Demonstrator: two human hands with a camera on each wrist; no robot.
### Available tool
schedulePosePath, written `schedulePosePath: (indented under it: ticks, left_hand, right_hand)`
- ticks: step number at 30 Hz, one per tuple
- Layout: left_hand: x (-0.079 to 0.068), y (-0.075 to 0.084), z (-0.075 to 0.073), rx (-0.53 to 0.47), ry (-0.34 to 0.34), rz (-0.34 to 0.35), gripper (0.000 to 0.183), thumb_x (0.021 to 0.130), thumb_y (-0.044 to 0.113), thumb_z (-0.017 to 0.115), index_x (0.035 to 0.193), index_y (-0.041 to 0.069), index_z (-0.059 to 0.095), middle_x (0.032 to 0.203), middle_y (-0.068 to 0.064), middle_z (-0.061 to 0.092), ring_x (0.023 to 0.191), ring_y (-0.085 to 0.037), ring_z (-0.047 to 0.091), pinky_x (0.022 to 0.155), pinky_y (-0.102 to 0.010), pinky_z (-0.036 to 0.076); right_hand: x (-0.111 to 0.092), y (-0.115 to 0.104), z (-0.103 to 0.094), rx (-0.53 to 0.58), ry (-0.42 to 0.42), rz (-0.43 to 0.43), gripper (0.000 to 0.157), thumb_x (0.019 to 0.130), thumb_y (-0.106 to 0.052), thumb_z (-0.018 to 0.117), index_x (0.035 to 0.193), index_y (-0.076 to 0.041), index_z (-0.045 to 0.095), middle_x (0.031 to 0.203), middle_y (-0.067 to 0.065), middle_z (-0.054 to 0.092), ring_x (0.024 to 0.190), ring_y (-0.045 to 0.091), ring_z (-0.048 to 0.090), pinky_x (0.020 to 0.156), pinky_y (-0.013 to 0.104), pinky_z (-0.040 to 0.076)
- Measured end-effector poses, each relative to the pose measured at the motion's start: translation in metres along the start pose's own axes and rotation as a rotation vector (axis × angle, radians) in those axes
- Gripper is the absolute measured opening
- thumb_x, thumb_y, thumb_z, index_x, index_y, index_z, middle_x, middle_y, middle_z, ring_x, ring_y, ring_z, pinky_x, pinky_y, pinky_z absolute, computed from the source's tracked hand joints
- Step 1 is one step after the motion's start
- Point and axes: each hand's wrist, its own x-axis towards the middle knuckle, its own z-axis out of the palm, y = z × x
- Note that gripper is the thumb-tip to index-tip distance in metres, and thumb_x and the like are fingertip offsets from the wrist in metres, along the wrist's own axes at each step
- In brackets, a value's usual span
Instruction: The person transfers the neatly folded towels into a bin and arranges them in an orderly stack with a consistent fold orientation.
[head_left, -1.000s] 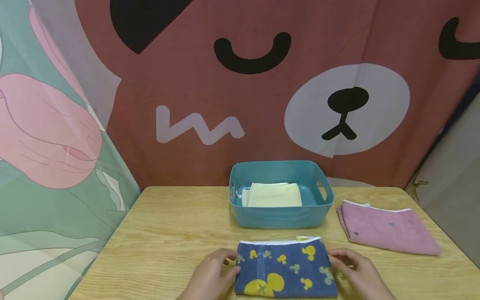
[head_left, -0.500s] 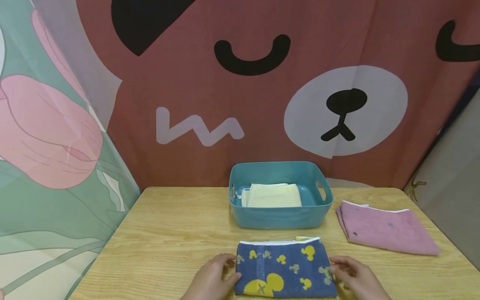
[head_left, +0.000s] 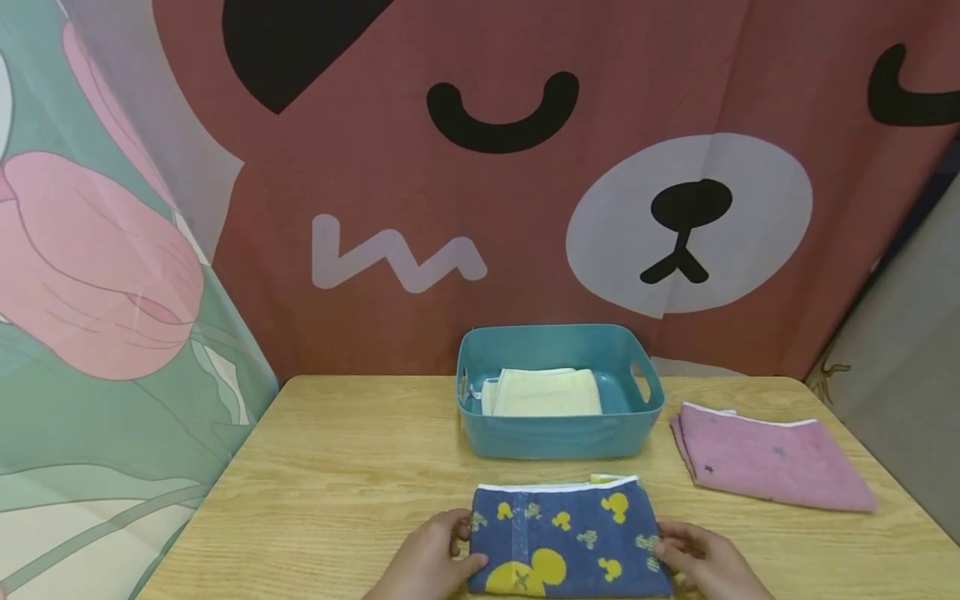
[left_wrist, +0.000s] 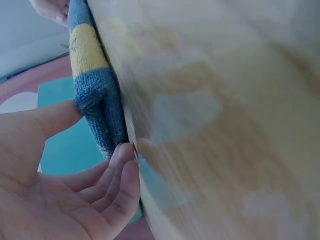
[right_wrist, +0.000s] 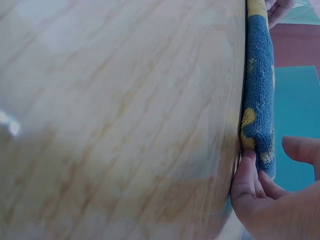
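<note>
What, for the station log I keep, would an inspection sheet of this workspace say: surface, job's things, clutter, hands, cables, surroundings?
Surface: light wood-grain table, reflective in the wrist views.
Job's things: folded navy towel with yellow figures, lying flat in front of the teal basket.
Clutter: folded pink cloth right of the basket; pale yellow cloth inside it; no loose scraps seen.
Hands: left hand holds the towel's left end; right hand touches its right end with the fingers.
Cables: nothing seen.
Surroundings: bear-print fabric behind, green printed fabric at left, grey surface at right.
</note>
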Motion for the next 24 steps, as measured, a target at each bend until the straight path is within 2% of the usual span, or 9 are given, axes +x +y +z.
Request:
schedulePosePath:
  ticks: [4, 10, 15, 19, 24]
  left_hand:
    - [0.0032, 0.0000, -0.0004, -0.074, -0.018, -0.020, 0.057, 0.081, 0.020, 0.083, 0.126, -0.007, 0.059, 0.090, 0.001, 0.058, 0.075, -0.017, 0.051, 0.062, -0.031, 0.043]
    - [0.0069, -0.0011, 0.0005, -0.169, -0.063, -0.049, 0.061, 0.080, 0.010, 0.083, 0.130, -0.010, 0.054, 0.089, -0.002, 0.057, 0.073, -0.018, 0.053, 0.063, -0.032, 0.045]
    - [0.0084, -0.0007, 0.0017, -0.212, -0.077, -0.065, 0.048, 0.080, 0.007, 0.082, 0.121, -0.006, 0.061, 0.086, -0.004, 0.056, 0.070, -0.018, 0.051, 0.061, -0.031, 0.042]
    - [0.0094, 0.0006, 0.0023, -0.212, -0.085, -0.047, 0.035, 0.081, 0.006, 0.081, 0.111, 0.000, 0.065, 0.084, -0.004, 0.056, 0.071, -0.018, 0.050, 0.061, -0.031, 0.041]
    - [0.0103, 0.0020, 0.0011, -0.186, -0.093, -0.030, 0.036, 0.082, 0.007, 0.081, 0.113, -0.003, 0.064, 0.086, -0.003, 0.057, 0.076, -0.020, 0.051, 0.064, -0.034, 0.044]
  right_hand:
    - [0.0022, -0.0010, 0.0006, 0.008, -0.027, 0.030, 0.061, 0.094, -0.031, 0.068, 0.130, 0.015, 0.052, 0.103, 0.014, 0.068, 0.081, 0.020, 0.062, 0.073, 0.039, 0.053]
    - [0.0022, -0.0025, 0.0040, 0.032, -0.049, 0.063, 0.068, 0.092, -0.028, 0.071, 0.132, 0.020, 0.046, 0.100, 0.010, 0.067, 0.079, 0.021, 0.059, 0.072, 0.038, 0.052]
    - [0.0022, -0.0045, 0.0055, 0.034, -0.061, 0.064, 0.070, 0.092, -0.029, 0.072, 0.131, 0.023, 0.044, 0.100, 0.011, 0.067, 0.082, 0.021, 0.062, 0.075, 0.039, 0.055]
    - [0.0026, -0.0069, 0.0073, 0.046, -0.058, 0.053, 0.064, 0.092, -0.027, 0.071, 0.128, 0.021, 0.049, 0.100, 0.011, 0.067, 0.085, 0.021, 0.064, 0.076, 0.040, 0.055]
    - [0.0032, -0.0075, 0.0079, 0.041, -0.070, 0.035, 0.062, 0.093, -0.027, 0.070, 0.128, 0.019, 0.049, 0.102, 0.011, 0.067, 0.088, 0.022, 0.064, 0.075, 0.041, 0.054]
